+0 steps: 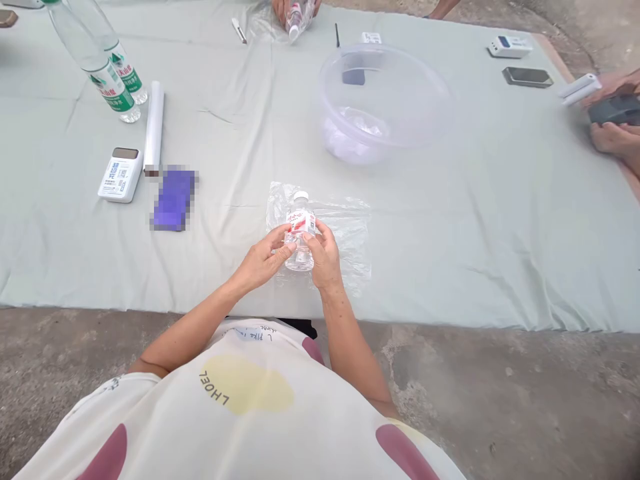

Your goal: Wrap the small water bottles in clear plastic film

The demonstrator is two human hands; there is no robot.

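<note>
A small clear plastic bottle (300,230) with a white cap and a red-and-white label is held between my two hands, its cap pointing away from me. My left hand (266,257) grips its left side, thumb over the lower front. On the opposite side, my right hand (324,255) has its fingers and thumb round the label. Beneath the bottle a thin clear plastic bag (350,233) lies spread flat on the cloth. Whether the bottle's base touches the bag cannot be made out.
A translucent plastic basin (425,137) stands beyond my right hand on the covered table (425,267). To the left are a purple phone (173,200), a white power bank (120,175), a white roll (155,127) and two water bottles (111,90). Other people's hands (615,137) work at the far and right edges.
</note>
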